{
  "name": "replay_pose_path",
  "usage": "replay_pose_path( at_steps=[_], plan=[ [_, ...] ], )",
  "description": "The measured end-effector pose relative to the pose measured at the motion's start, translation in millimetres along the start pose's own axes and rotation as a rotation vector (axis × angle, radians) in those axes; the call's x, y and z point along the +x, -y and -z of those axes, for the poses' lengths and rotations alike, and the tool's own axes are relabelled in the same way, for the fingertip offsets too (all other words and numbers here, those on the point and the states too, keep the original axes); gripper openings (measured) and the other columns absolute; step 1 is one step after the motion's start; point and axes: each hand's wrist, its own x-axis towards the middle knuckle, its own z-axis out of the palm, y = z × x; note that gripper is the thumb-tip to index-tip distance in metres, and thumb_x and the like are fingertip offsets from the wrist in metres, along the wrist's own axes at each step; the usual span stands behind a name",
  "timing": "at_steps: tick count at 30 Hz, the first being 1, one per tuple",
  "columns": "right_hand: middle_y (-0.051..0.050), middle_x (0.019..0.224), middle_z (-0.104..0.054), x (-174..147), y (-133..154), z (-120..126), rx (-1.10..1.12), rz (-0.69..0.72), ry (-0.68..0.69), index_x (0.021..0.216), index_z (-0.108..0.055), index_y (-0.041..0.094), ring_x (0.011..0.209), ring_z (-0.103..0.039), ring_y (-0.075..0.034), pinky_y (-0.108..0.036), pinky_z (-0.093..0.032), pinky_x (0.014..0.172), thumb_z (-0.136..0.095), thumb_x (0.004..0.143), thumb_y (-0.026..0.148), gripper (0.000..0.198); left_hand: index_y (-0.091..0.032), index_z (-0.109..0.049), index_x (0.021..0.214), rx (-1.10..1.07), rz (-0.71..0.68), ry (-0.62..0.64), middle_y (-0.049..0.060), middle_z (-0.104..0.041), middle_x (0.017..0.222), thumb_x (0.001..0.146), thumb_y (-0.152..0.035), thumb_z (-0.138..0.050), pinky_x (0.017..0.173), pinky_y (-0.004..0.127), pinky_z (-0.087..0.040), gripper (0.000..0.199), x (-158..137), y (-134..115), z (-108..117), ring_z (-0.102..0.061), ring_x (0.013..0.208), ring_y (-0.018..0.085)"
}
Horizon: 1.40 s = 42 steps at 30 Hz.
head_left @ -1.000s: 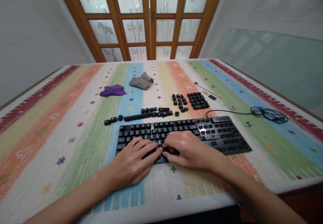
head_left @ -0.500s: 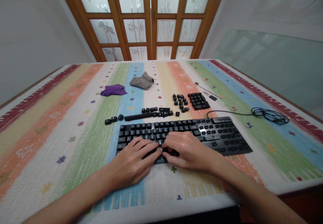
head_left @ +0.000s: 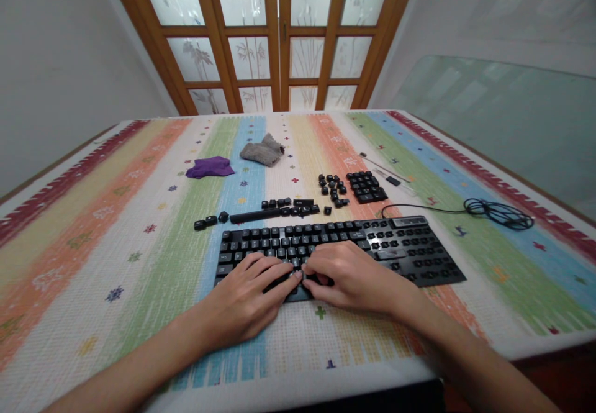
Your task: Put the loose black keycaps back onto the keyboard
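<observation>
A black computer keyboard (head_left: pixel 431 264) lies on the patterned cloth in front of me. Keycaps cover its left and upper parts, while the right section shows bare key sockets. My left hand (head_left: pixel 254 292) rests over the lower left keys, fingers stretched out, its fingertips near the middle of the lower rows. Right beside them, my right hand (head_left: pixel 349 276) has its fingers curled into a pinch low over the keys. Whatever sits between those fingertips is hidden. Behind the keyboard are a loose space bar (head_left: pixel 256 215) and several loose keycaps (head_left: pixel 302 210).
More keycaps stand in a block (head_left: pixel 367 187) and a scattered group (head_left: pixel 333 186) behind the keyboard. A coiled cable (head_left: pixel 498 213) lies right, near a thin rod-like tool (head_left: pixel 382 167). Purple cloth (head_left: pixel 210 167) and grey cloth (head_left: pixel 263 151) lie farther back.
Both hands have shifted very slightly to the right along the lower key rows. The keyboard and loose keycaps look the same.
</observation>
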Motion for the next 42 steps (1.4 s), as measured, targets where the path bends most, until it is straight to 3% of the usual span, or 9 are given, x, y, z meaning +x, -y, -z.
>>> replay_pose_path(
  at_steps=[18,42],
  plan=[
    [-0.001,0.070,-0.063,-1.2,-2.7,1.7,0.024,0.072,0.012,0.077,-0.065,0.016,0.066,-0.055,-0.013,-0.028,-0.034,0.062,-0.059,0.095,0.018,0.019,-0.010,-0.054,0.135,-0.005,-0.005,0.008,0.015,-0.064,0.123,0.094,-0.010,-0.049,0.096,0.047,-0.047,0.041,-0.1,0.4,0.3,-0.055,0.113,0.029],
    [-0.001,0.072,-0.067,-0.7,-2.1,3.3,0.009,0.018,0.051,0.082,-0.067,0.016,0.067,-0.058,-0.014,-0.027,-0.033,0.062,-0.062,0.094,0.020,0.013,-0.011,-0.055,0.133,0.003,-0.005,-0.004,0.013,-0.065,0.121,0.096,-0.011,-0.048,0.095,0.045,-0.046,0.038,-0.1,-0.2,0.0,-0.056,0.110,0.027]
  ],
)
